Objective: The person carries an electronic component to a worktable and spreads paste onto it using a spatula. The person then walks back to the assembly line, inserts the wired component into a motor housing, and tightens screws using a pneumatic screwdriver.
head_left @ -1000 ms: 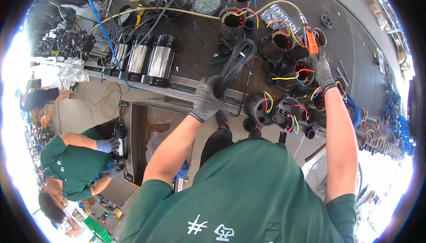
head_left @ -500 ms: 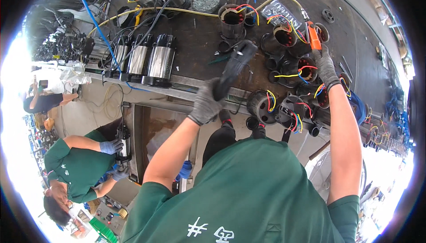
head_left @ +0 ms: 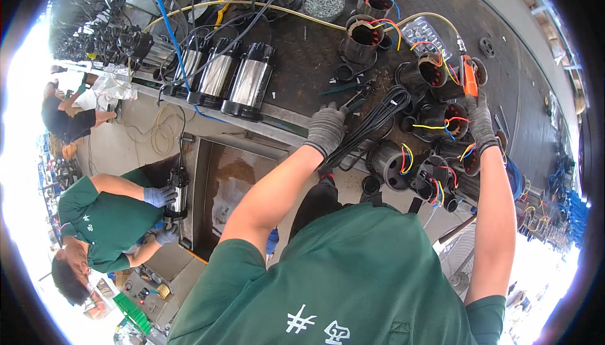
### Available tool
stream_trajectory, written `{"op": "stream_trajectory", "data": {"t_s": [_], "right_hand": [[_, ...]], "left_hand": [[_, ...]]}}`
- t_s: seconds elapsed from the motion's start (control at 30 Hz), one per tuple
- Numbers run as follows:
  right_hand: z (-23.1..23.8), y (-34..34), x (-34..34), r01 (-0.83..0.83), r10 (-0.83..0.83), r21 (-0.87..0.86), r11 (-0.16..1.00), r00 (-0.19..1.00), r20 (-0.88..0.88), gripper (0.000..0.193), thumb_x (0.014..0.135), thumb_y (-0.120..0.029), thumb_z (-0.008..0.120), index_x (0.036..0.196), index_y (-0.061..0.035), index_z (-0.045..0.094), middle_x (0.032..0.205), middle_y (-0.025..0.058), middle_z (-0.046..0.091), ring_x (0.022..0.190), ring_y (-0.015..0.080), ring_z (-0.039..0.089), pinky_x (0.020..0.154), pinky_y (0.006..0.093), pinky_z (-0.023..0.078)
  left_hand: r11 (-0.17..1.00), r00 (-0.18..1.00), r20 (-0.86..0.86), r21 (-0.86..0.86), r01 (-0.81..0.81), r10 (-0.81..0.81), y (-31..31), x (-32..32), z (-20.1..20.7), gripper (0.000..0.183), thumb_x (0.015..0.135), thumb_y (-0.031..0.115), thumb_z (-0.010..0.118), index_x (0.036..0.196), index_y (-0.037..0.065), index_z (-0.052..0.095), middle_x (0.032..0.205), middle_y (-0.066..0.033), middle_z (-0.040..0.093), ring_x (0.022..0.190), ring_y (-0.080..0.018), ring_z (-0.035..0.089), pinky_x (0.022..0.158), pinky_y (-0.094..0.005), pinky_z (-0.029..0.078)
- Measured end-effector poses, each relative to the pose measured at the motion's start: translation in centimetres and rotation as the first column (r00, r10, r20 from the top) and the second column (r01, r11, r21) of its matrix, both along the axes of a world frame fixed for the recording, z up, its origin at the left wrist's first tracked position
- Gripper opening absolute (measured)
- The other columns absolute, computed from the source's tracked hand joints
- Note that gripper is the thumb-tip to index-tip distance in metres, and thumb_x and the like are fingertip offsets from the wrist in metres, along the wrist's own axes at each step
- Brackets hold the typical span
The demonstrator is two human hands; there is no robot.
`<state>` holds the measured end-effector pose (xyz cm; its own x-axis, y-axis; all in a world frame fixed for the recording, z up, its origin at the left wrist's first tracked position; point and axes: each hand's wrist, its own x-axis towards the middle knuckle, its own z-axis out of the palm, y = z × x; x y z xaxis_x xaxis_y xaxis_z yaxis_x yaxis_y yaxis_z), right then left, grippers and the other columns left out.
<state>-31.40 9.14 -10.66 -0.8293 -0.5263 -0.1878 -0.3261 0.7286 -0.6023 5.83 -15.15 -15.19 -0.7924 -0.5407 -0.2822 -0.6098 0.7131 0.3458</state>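
Note:
My left hand (head_left: 326,132), in a grey glove, is at the bench's front edge, its fingers closed at the handle end of dark pliers (head_left: 358,99). Right beside it a coiled black cable (head_left: 376,124) lies across the edge. My right hand (head_left: 481,123), gloved too, is wrapped round an orange air tool (head_left: 469,79) whose yellow hose (head_left: 435,14) runs from its top. Around this tool are black motor housings (head_left: 421,75) with red, yellow and blue wires. A wired end cover (head_left: 435,178) lies nearer to me.
Shiny metal pump bodies (head_left: 251,80) stand at the left of the bench. A bowl of screws (head_left: 324,5) and a clear parts tray (head_left: 426,35) are farther back. A blue hose (head_left: 169,29) hangs down at left. A co-worker (head_left: 113,219) handles a metal cylinder (head_left: 178,195) at left.
My left hand has let go of the coiled black cable, which now lies at the bench edge, and is at the pliers. My right hand keeps the orange tool. The view has shifted.

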Motion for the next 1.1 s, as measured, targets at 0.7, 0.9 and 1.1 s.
{"op": "stream_trajectory", "data": {"t_s": [0.7,0.9,1.1], "right_hand": [[-1.4,1.4,-1.8,0.051,-0.049,-0.037,0.998,0.998,0.046,0.05,0.101,-0.033,0.058,0.143,-0.01,0.043,0.097,0.0092,0.058,0.085,0.019,0.054,0.076,0.0351,0.049],[-1.8,1.8,-2.0,0.082,-0.067,-0.112,0.99,0.989,0.133,0.051,0.101,-0.033,0.059,0.143,-0.0098,0.043,0.101,0.0087,0.061,0.088,0.0193,0.056,0.078,0.0346,0.049],[-1.2,0.8,-1.4,0.117,-0.082,-0.148,0.982,0.971,0.224,0.049,0.1,-0.032,0.061,0.141,-0.0084,0.045,0.103,0.0094,0.061,0.089,0.0195,0.056,0.079,0.0362,0.048]], "left_hand": [[0.994,0.95,-0.304,0.094,-0.049,0.076,-4.2,9.0,-1.1,0.033,0.074,0.011,0.073,0.106,0.002,0.07,0.097,-0.02,0.068,0.088,-0.0367,0.068,0.078,-0.0415,0.055],[0.992,0.993,-0.117,0.123,0.037,-0.023,-2.8,7.1,-0.8,0.055,0.077,0.025,0.078,0.126,0.007,0.062,0.119,-0.0241,0.062,0.108,-0.0399,0.063,0.092,-0.0451,0.053],[0.963,0.993,-0.115,0.263,0.058,-0.028,-2.0,6.8,-1.8,0.05,0.086,0.028,0.071,0.13,0.01,0.059,0.111,-0.0235,0.065,0.103,-0.0406,0.064,0.09,-0.0478,0.052]]}}
